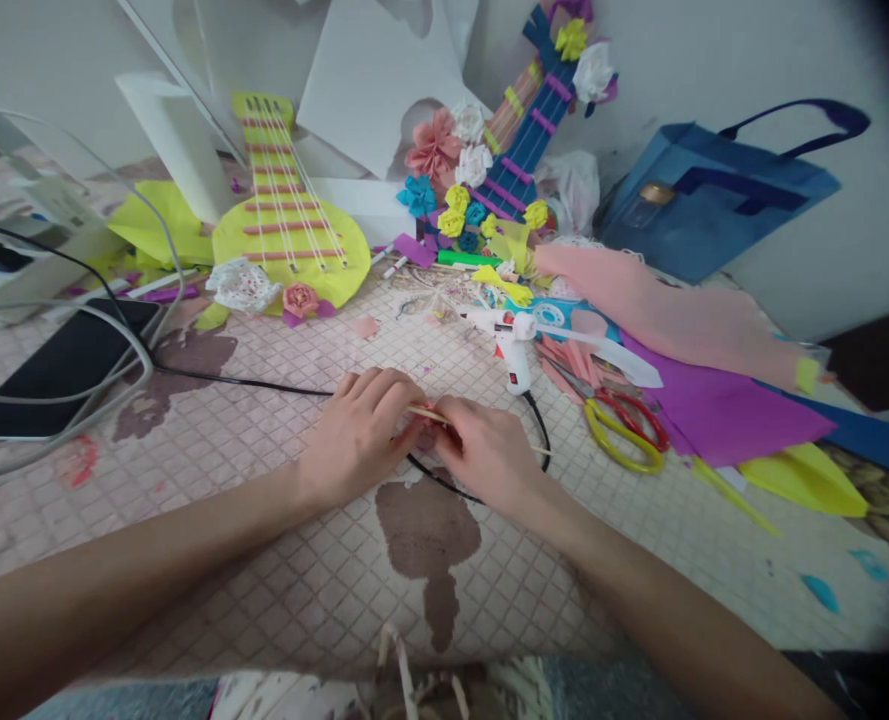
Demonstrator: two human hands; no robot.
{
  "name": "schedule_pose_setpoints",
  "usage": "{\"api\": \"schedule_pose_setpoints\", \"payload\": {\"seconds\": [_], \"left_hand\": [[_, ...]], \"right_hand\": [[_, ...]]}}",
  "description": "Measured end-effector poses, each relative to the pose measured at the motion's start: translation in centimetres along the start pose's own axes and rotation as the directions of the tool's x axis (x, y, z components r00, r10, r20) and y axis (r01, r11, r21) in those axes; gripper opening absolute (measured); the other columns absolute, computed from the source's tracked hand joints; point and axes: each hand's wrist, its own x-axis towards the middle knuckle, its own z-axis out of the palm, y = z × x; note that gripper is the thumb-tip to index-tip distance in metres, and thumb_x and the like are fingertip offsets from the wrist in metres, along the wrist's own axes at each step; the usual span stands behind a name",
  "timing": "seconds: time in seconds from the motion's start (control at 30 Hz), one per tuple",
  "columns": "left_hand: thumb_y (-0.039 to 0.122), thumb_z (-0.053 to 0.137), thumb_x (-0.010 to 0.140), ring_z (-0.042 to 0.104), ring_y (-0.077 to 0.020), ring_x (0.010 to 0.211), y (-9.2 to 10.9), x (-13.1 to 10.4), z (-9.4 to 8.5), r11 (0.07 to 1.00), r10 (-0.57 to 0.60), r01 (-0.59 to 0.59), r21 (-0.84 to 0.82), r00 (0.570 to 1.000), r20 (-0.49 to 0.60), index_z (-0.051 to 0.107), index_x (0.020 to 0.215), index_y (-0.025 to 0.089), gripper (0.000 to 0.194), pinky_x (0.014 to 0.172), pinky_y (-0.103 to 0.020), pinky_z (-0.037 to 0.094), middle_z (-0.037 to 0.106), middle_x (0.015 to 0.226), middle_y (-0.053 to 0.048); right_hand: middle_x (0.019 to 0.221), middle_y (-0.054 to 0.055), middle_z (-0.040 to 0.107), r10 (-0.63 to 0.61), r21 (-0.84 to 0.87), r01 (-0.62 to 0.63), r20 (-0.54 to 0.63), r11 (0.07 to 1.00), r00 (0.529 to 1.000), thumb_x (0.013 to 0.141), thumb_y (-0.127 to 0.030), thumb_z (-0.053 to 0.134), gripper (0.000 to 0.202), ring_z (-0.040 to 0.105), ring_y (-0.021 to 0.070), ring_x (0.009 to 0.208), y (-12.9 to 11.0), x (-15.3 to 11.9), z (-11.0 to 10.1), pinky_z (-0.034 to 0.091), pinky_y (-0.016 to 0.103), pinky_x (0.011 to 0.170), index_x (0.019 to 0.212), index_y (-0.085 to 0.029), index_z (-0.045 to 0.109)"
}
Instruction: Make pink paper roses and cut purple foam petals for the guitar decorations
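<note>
My left hand point(361, 432) and my right hand point(493, 452) meet at the middle of the table, fingertips nearly touching. Between them runs a thin wooden stick point(430, 414), whose far end pokes out past my right hand. A small piece of pink paper point(427, 436) is pinched at the stick, mostly hidden by the fingers of both hands. Both hands are closed. Just beyond my right hand lies a white hot glue gun point(515, 362), its black cord point(444, 484) passing beneath my hands.
A yellow paper guitar point(294, 235) and a blue one point(534, 140) with paper flowers lean at the back. On the right are yellow-handled scissors point(624, 440), purple paper point(721, 395) and a blue bag point(714, 200). A black tablet-like slab point(54, 375) and cables lie left.
</note>
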Motion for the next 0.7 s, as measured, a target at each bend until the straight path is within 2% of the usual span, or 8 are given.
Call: {"api": "schedule_pose_setpoints", "payload": {"seconds": [0.13,0.27,0.47,0.57,0.7], "left_hand": [[0.022,0.060,0.084,0.059,-0.0230,0.086,-0.03,-0.02,-0.02,0.995,0.068,-0.069,0.072,0.998,0.009,0.056,0.095,0.018,0.013,0.071,-0.038,0.043,0.065,0.092,-0.005],[0.018,0.062,0.080,0.058,-0.0251,0.089,0.24,-0.16,0.25,0.993,0.048,-0.052,0.110,0.998,0.044,0.054,0.099,0.016,0.021,0.070,-0.039,0.043,0.065,0.096,-0.007],[0.017,0.056,0.084,0.058,-0.0245,0.087,0.41,-0.29,0.35,0.992,0.044,-0.048,0.120,0.999,0.031,0.051,0.100,0.017,0.017,0.071,-0.038,0.042,0.065,0.095,-0.007],[0.018,0.054,0.086,0.058,-0.0243,0.088,0.34,-0.30,0.41,0.995,0.030,-0.028,0.090,1.000,-0.010,0.048,0.102,0.018,0.017,0.071,-0.038,0.043,0.064,0.096,-0.008],[0.018,0.056,0.085,0.057,-0.0262,0.096,0.42,-0.30,0.55,0.995,0.055,-0.046,0.089,0.993,-0.103,0.045,0.111,0.016,0.029,0.075,-0.040,0.044,0.061,0.109,-0.013]], "right_hand": [[0.081,0.004,0.070,-0.011,-0.038,0.011,0.010,0.999,1.000,0.084,-0.016,0.047,0.019,0.064,0.0183,0.068,0.13,-0.09,0.08,0.030,0.029,0.055,0.096,-0.018,0.062],[0.083,0.004,0.071,-0.012,0.008,0.012,0.015,1.000,1.000,0.084,-0.016,0.047,0.018,0.064,0.0177,0.070,0.14,-0.09,0.04,0.031,0.028,0.056,0.095,-0.019,0.062],[0.084,0.004,0.071,-0.012,0.069,0.011,0.010,0.998,1.000,0.085,-0.016,0.048,0.018,0.065,0.0176,0.071,0.13,-0.11,-0.09,0.034,0.027,0.058,0.096,-0.019,0.062],[0.086,0.004,0.072,-0.014,0.091,0.014,-0.009,0.996,1.000,0.084,-0.016,0.049,0.019,0.065,0.0176,0.072,0.20,-0.03,-0.05,0.036,0.027,0.060,0.098,-0.019,0.062],[0.087,0.004,0.072,-0.009,0.098,0.010,-0.020,0.995,1.000,0.083,-0.015,0.049,0.020,0.065,0.0176,0.074,0.21,0.04,-0.01,0.037,0.026,0.061,0.097,-0.019,0.062]]}}
